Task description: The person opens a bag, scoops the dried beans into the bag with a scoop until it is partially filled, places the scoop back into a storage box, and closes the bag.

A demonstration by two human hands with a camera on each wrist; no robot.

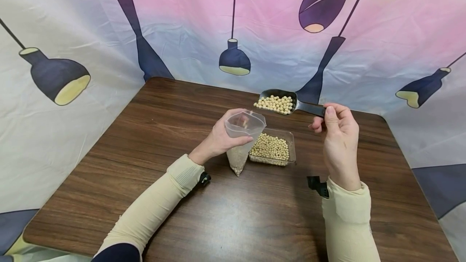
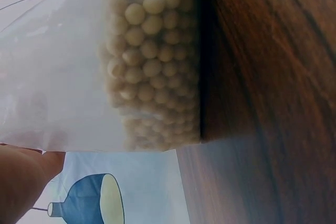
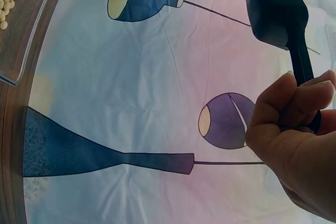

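Your sleeved left forearm (image 1: 147, 211) reached obliquely inward from the lower left; your left hand (image 1: 222, 134) held its grip, left thumb (image 1: 241, 141) extended across the near side. Your sleeved right forearm (image 1: 347, 219) stood nearly upright, well apart. Your right hand (image 1: 341, 140) gripped between right thumb (image 1: 331, 115) and curled right fingers (image 3: 270, 103), the wrist roughly in line with the forearm.

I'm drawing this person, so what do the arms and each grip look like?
The left sleeve and right sleeve are cream, with thick cuffs. Navy cloth shows farther up on the left. A small black device sits at each wrist. The left grip and right grip wear no gloves.
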